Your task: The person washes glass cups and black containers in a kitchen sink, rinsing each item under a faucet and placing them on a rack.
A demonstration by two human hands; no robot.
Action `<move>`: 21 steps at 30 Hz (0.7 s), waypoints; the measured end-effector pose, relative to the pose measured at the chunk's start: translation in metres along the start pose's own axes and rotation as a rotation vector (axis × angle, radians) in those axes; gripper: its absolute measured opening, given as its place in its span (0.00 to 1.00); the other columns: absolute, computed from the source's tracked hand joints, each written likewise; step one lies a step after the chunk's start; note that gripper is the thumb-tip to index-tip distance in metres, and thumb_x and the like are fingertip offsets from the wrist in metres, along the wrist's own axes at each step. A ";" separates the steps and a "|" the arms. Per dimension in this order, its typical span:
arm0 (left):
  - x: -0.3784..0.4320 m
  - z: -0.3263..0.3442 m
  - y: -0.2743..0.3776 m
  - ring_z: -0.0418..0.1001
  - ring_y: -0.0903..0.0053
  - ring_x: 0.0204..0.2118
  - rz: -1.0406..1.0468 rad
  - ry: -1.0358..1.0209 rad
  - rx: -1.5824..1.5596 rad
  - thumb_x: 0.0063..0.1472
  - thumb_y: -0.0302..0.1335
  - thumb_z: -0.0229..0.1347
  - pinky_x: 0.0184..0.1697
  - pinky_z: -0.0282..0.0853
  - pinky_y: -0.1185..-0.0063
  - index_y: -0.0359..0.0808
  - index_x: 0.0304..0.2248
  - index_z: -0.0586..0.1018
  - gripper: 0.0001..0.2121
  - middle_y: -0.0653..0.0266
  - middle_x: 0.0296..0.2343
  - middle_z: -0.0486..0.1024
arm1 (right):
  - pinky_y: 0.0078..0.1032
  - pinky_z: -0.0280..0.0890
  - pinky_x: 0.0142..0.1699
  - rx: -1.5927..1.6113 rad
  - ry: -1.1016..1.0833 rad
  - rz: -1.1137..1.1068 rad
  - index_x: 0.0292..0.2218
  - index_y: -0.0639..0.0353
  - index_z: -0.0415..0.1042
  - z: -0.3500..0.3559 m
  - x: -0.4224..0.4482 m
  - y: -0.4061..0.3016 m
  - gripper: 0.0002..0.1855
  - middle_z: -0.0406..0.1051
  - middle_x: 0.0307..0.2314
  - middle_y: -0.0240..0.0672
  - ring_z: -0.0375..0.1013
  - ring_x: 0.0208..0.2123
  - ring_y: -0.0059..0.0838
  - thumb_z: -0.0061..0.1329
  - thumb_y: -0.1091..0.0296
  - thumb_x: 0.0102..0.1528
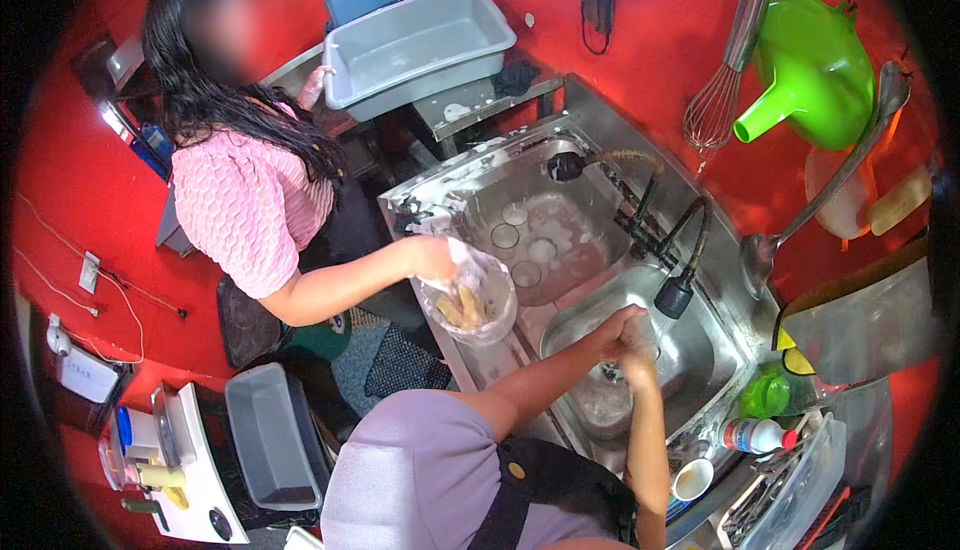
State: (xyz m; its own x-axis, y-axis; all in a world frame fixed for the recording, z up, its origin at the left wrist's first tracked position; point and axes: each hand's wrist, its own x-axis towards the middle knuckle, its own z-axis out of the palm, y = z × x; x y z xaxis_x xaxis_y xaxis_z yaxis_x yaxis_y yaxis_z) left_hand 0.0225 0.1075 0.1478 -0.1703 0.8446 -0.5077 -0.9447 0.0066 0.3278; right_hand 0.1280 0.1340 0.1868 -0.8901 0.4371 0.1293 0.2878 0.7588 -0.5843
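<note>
My left hand (619,326) and my right hand (637,364) are together over the right-hand stainless steel sink basin (697,370). They touch, fingers overlapping and partly blurred, so I cannot tell whether anything small is between them. A black faucet head (675,293) on a flexible neck hangs just beyond them. The drain (611,371) shows below my hands. To the left, the other basin (480,208) holds shallow cloudy water and several round clear glasses (505,235). A co-worker's foamy hand (442,261) reaches into a clear tub (495,328) with yellowish items at the sink's edge.
A co-worker in a pink top (240,205) stands at the left, near a grey bin (420,47). A whisk (720,92), green funnel (817,69) and ladle (810,205) hang on the red wall. A white bottle (754,436), cup (691,479) and utensil tray (795,486) crowd the right.
</note>
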 end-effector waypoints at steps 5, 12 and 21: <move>-0.015 0.019 0.014 0.71 0.70 0.25 -0.012 -0.163 -0.003 0.52 0.36 0.50 0.33 0.68 0.71 0.36 0.25 0.72 0.11 0.62 0.22 0.72 | 0.34 0.63 0.39 0.590 -0.004 0.454 0.39 0.63 0.65 -0.009 0.005 -0.004 0.21 0.68 0.35 0.47 0.68 0.35 0.47 0.45 0.73 0.40; -0.025 -0.005 0.008 0.68 0.75 0.34 -0.062 -0.045 -0.006 0.48 0.33 0.55 0.40 0.65 0.72 0.36 0.35 0.70 0.15 0.65 0.32 0.70 | 0.32 0.62 0.42 -0.181 -0.019 0.081 0.41 0.60 0.65 0.019 0.000 -0.015 0.20 0.69 0.34 0.45 0.69 0.37 0.42 0.46 0.73 0.42; -0.047 0.019 0.030 0.68 0.68 0.31 0.139 0.007 0.160 0.50 0.40 0.53 0.39 0.66 0.65 0.40 0.33 0.70 0.15 0.63 0.28 0.68 | 0.36 0.62 0.42 -0.387 -0.117 0.011 0.39 0.50 0.70 0.003 0.011 -0.008 0.18 0.70 0.31 0.46 0.68 0.38 0.43 0.45 0.69 0.43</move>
State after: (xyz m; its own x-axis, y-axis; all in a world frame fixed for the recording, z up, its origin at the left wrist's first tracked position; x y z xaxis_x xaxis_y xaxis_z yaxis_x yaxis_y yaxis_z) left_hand 0.0073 0.0779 0.1963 -0.2986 0.8393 -0.4543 -0.8555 -0.0244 0.5172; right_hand 0.1150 0.1314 0.1908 -0.9141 0.4049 0.0196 0.3892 0.8900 -0.2376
